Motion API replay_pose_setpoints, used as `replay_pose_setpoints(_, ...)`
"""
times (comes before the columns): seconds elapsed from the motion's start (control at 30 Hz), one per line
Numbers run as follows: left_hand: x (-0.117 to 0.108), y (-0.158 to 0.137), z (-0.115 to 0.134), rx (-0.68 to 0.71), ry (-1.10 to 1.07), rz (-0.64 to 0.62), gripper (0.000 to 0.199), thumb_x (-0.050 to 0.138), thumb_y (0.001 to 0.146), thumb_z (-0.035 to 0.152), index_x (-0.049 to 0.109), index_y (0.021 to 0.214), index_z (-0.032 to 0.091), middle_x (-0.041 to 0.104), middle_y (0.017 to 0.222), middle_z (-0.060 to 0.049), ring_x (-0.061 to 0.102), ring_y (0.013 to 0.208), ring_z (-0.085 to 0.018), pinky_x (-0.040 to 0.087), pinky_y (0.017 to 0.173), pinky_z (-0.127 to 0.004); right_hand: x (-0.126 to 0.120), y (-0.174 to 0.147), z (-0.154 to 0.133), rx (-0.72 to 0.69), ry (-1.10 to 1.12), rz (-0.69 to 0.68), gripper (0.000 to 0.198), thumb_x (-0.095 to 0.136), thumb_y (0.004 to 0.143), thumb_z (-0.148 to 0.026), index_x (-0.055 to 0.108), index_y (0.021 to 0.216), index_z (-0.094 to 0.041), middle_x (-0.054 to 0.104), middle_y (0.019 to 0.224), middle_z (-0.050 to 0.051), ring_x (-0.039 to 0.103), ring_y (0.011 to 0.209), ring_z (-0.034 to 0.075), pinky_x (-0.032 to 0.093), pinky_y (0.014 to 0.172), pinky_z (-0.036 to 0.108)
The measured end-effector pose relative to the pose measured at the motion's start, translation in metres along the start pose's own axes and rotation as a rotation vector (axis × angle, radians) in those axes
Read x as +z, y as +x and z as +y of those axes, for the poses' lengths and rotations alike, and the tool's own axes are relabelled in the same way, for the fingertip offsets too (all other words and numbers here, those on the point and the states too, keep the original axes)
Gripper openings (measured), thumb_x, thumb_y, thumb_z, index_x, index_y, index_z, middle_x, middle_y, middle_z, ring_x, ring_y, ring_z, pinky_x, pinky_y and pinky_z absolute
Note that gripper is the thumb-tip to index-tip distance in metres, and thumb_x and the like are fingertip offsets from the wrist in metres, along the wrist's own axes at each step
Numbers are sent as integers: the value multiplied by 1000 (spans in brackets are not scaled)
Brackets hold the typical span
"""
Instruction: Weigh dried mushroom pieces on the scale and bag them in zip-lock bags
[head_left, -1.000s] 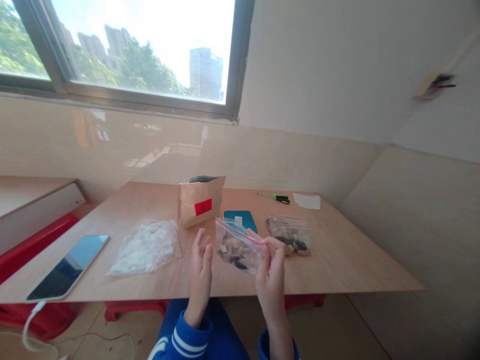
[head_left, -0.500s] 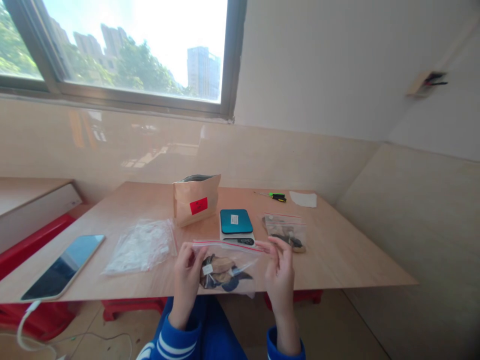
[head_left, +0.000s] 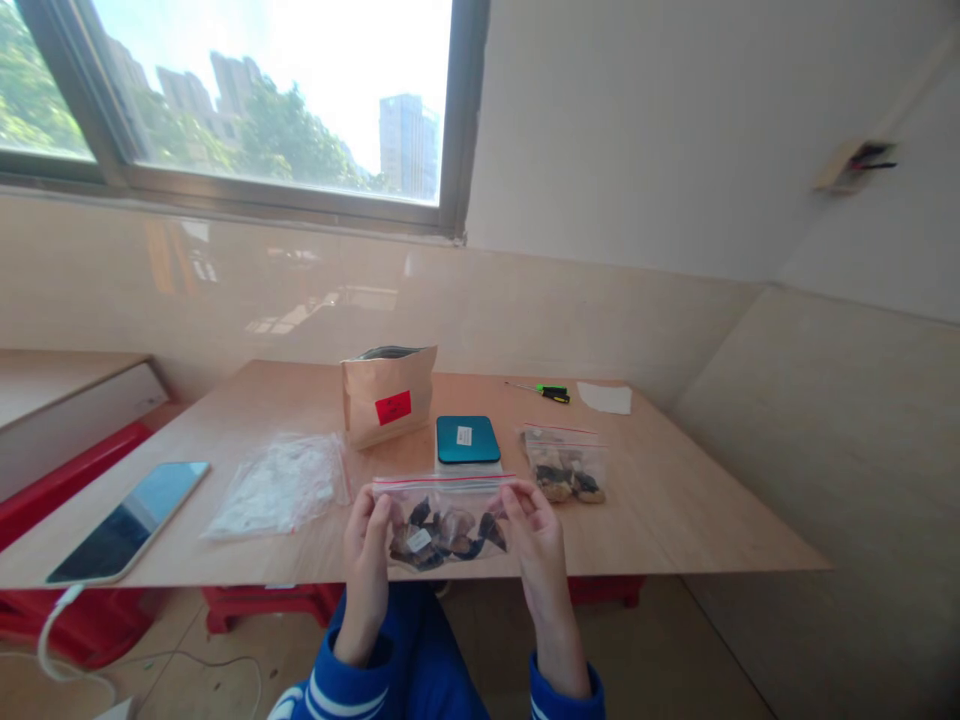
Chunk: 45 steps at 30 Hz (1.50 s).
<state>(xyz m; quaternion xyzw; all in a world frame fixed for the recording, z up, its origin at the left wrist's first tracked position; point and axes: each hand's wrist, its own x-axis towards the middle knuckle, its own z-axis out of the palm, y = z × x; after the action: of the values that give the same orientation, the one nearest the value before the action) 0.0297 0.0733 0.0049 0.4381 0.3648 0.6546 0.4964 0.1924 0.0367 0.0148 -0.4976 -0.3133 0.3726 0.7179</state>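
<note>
Between my hands a clear zip bag (head_left: 450,535) hangs upright at the table's front edge, with a red line along its top. Dark and brown dried pieces and a small white packet lie inside it. My left hand (head_left: 367,535) pinches the bag's upper left corner. At the upper right corner, my right hand (head_left: 536,530) grips it between thumb and fingers. Just behind the bag is a digital scale (head_left: 468,440) with a teal top, its front part covered by the bag. Another filled zip bag (head_left: 566,467) lies to the right.
A brown paper pouch (head_left: 390,395) with a red label stands open at the back. Several clear bags (head_left: 277,485) are piled at left, beside a phone (head_left: 131,520) with a white cable. A screwdriver (head_left: 551,392) and white paper (head_left: 604,398) lie at the back right.
My right hand has moved left and closed on the bag's right corner. The bag is now stretched level between both hands, and its contents have spread out.
</note>
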Motion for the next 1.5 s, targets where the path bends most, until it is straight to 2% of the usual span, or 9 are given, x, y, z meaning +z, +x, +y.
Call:
replay_pose_setpoints(0.13, -1, -1, -2, 1, -10, -8, 25, 58, 87, 43, 56, 79, 20, 45, 58, 6, 41, 53, -8, 34, 51, -17, -3, -1, -4, -33, -23, 50, 37, 72, 74, -52, 65, 82, -17, 66, 64, -1, 62, 63, 11, 49, 62, 20)
replay_pose_setpoints(0.37, -2, -1, 7, 48, 98, -18, 28, 56, 88, 44, 60, 77, 19, 57, 60, 4, 51, 55, -10, 43, 58, -20, -6, 0, -2, -79, -90, 113, 38, 71, 74, -52, 68, 85, -15, 68, 65, 2, 63, 62, 14, 52, 63, 25)
replay_pose_setpoints(0.53, -6, 0, 11, 40, 120, -48, 25, 58, 87, 41, 62, 78, 18, 65, 70, 2, 56, 56, -10, 46, 60, -22, -8, 0, -4, -119, -114, 145, 37, 70, 75, -50, 70, 85, -15, 69, 64, 3, 63, 59, 16, 53, 61, 28)
replay_pose_setpoints(0.67, -7, 0, 11, 44, 163, -66, 26, 60, 86, 42, 63, 77, 18, 67, 71, 0, 57, 52, -11, 47, 56, -23, -12, 2, 0, -154, -139, 192, 34, 72, 74, -48, 70, 83, -15, 73, 73, 6, 67, 69, 19, 53, 67, 30)
replay_pose_setpoints(0.83, -4, -3, 12, 65, 248, -17, 27, 62, 83, 44, 63, 76, 18, 70, 73, -2, 59, 52, -12, 47, 50, -23, -17, 3, 10, -168, -133, 229, 32, 73, 73, -44, 71, 86, -15, 75, 88, 8, 68, 88, 22, 52, 82, 34)
replay_pose_setpoints(1.03, 3, -8, 6, 59, 268, 45, 29, 61, 83, 46, 64, 77, 18, 69, 75, -3, 60, 57, -13, 49, 55, -23, -8, 0, 9, -203, -72, 281, 31, 71, 75, -46, 68, 83, -16, 72, 78, 5, 67, 76, 18, 53, 73, 30)
replay_pose_setpoints(1.17, 7, -7, 1, 33, 158, 45, 32, 61, 82, 49, 63, 77, 18, 64, 70, -1, 58, 59, -13, 47, 54, -22, -3, -1, 4, -103, 27, 192, 34, 68, 77, -51, 64, 81, -17, 68, 72, 2, 64, 65, 14, 52, 58, 23)
replay_pose_setpoints(1.37, 5, -3, -5, -2, 89, 107, 34, 70, 74, 51, 65, 80, 18, 63, 68, 0, 59, 64, -14, 47, 59, -22, 0, -1, 7, 50, 20, -12, 43, 74, 73, -48, 65, 103, -18, 73, 81, 3, 61, 58, 10, 50, 50, 17)
replay_pose_setpoints(1.5, 1, -2, -8, -2, 71, 109, 31, 71, 74, 48, 63, 77, 18, 60, 66, 2, 55, 61, -12, 45, 57, -21, 0, -2, 12, 87, 3, -35, 36, 74, 73, -49, 69, 87, -16, 74, 84, 6, 66, 64, 13, 53, 53, 20)
